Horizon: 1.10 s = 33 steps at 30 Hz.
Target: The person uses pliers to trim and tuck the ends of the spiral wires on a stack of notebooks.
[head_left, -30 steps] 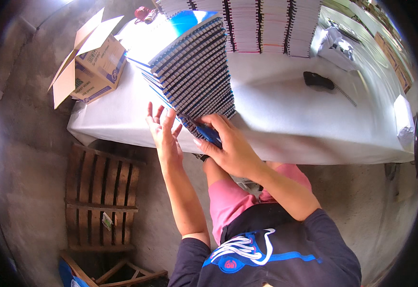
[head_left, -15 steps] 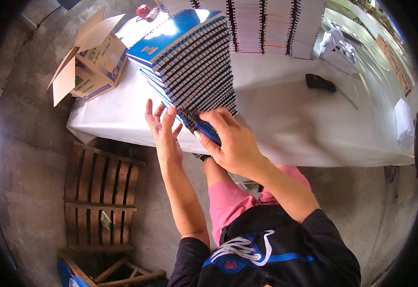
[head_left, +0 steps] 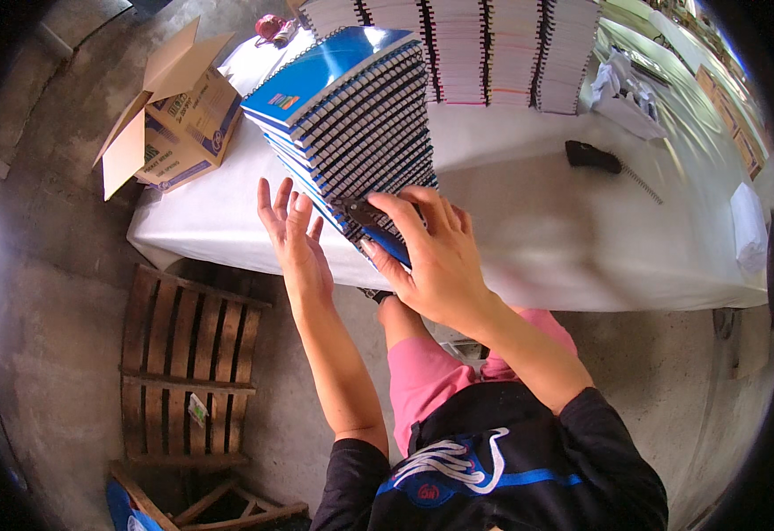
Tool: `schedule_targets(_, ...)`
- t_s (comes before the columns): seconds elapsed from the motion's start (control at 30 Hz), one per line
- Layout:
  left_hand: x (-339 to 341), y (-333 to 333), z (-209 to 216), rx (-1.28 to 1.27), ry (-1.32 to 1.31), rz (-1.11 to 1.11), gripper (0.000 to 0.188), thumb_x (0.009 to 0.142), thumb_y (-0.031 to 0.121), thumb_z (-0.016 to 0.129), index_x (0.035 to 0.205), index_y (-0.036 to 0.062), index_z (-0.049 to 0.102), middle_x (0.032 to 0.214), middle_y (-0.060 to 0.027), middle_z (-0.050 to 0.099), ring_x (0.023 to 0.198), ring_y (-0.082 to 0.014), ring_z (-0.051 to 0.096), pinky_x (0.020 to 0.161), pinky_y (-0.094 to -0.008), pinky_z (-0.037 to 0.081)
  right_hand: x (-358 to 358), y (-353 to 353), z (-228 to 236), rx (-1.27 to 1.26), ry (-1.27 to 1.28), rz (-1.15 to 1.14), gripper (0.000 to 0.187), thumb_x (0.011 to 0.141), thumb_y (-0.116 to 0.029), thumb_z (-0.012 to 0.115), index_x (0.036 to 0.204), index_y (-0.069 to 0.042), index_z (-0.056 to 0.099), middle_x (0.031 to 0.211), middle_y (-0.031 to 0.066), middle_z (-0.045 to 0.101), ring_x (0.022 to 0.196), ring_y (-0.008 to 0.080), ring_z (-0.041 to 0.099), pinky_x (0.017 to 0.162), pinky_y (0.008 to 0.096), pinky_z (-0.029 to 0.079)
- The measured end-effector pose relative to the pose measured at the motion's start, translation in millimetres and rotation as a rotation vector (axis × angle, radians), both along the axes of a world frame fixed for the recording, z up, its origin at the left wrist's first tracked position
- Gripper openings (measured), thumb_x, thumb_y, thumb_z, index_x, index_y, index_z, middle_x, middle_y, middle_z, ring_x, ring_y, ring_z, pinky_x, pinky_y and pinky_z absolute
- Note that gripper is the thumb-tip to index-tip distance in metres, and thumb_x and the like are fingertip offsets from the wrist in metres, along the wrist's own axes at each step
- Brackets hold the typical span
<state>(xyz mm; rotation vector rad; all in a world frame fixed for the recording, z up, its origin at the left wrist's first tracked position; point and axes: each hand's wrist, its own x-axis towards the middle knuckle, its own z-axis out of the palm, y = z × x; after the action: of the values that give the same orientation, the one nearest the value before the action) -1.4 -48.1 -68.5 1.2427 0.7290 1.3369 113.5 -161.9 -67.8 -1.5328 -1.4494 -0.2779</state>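
A tall stack of blue-covered spiral notebooks (head_left: 365,111) stands at the table's near edge, coil spines facing me. My right hand (head_left: 444,261) is closed around pliers (head_left: 385,237) with blue handles and a dark head. The dark jaws are up against the spines low in the stack; whether they grip a coil I cannot tell. My left hand (head_left: 298,234) is open with fingers spread, just left of the stack's lower corner, and nothing shows in it.
Behind stand more rows of bound notebooks (head_left: 511,53). On the white-covered table (head_left: 528,230) lies a black object (head_left: 592,156) with a loose coil (head_left: 642,186). An open cardboard box (head_left: 183,124) sits at the left. Wooden pallet slats (head_left: 188,363) are below; crumpled white material (head_left: 626,93) is far right.
My left hand has moved slightly left, away from the stack's corner. My right hand has shifted little and still holds the pliers at the spines. The view has tilted a little.
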Motion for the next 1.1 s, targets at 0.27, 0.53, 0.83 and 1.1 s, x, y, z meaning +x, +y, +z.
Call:
schedule_targets(0.27, 6, 0, -3, 0.027, 0.017, -0.008, 0.092, 0.073, 0.045, 0.065, 0.141, 0.0092, 0.015, 0.131, -0.0134, 0.044, 0.122, -0.0271, 0.039, 0.096, -0.0503, 0.029, 1, -1, 10, -0.269, 0.656, 0.534, 0.026, 0.085, -0.022, 0.058, 0.106, -0.01, 0.049, 0.09, 0.0121, 0.056, 0.076, 0.0294, 0.059, 0.064, 0.0382, 0.046)
schedule_targets(0.53, 2, 2, -2, -0.011, -0.015, -0.038, 0.095, 0.072, 0.044, 0.068, 0.142, 0.0145, 0.012, 0.136, -0.017, 0.031, 0.125, -0.0289, 0.033, 0.098, -0.0485, 0.027, -1, -4, 0, 0.008, 0.069, 0.019, 0.043, 0.08, -0.03, 0.061, 0.118, -0.015, 0.049, 0.105, 0.0096, 0.049, 0.093, 0.0276, 0.052, 0.074, 0.0439, 0.038)
schedule_targets(0.83, 3, 3, 0, -0.03, -0.029, -0.058, 0.096, 0.071, 0.042, 0.071, 0.143, 0.0168, 0.012, 0.139, -0.0192, 0.023, 0.126, -0.0312, 0.032, 0.098, -0.0482, 0.028, 0, 3, 12, -0.02, 0.003, 0.03, 0.035, 0.081, -0.025, 0.06, 0.112, -0.013, 0.05, 0.094, 0.0088, 0.051, 0.082, 0.0261, 0.056, 0.063, 0.0413, 0.043)
schedule_targets(1.1, 8, 1, 3, -0.041, 0.019, -0.032, 0.099, 0.069, 0.046, 0.071, 0.143, 0.0166, 0.01, 0.14, -0.0203, 0.02, 0.128, -0.035, 0.029, 0.099, -0.0514, 0.025, 8, 4, 12, -0.321, 0.829, 0.663, 0.035, 0.085, -0.025, 0.059, 0.11, -0.005, 0.046, 0.101, 0.0197, 0.055, 0.08, 0.0313, 0.06, 0.065, 0.0395, 0.049)
